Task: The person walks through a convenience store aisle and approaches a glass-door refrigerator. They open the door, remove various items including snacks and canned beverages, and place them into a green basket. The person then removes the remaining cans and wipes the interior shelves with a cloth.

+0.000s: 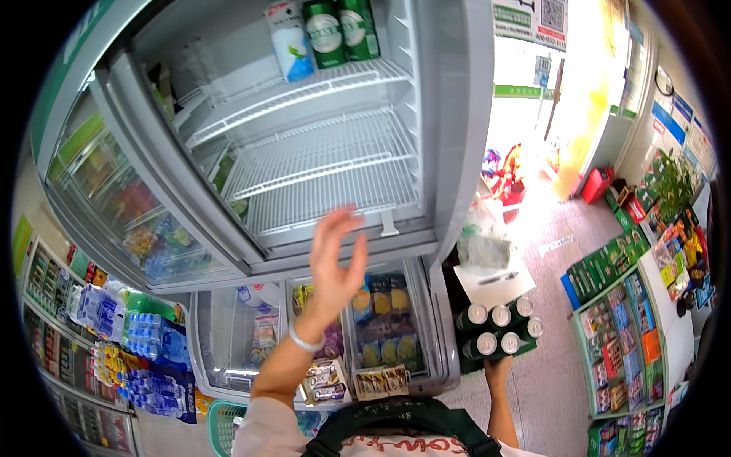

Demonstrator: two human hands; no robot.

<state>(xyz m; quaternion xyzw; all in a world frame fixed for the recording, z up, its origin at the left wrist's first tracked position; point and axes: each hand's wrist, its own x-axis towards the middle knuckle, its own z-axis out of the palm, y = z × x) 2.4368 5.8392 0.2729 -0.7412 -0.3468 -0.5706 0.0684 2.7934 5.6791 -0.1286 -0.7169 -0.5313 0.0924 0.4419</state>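
Observation:
My left hand (340, 263), with a pale bangle on the wrist, is raised with fingers apart before the lower shelves of a display fridge (457, 114) and holds nothing. Bare wire racks (325, 171) fill its lower part. On the upper shelf stand a white-and-blue carton (289, 43) and green cans (324, 34). At the right, my right hand (498, 368) is at the near side of several green drink cans (486, 344) with silver tops, in a green carton tray; its fingers are mostly hidden beneath.
Under the fridge is a chest freezer (445, 354) with packaged goods; boxes of bars (381, 381) lie on its near edge. Beyond the cans are white paper (497, 285) and a pen (498, 278). Wrapped bottle packs (154, 343) stand left, a snack shelf (622, 343) right.

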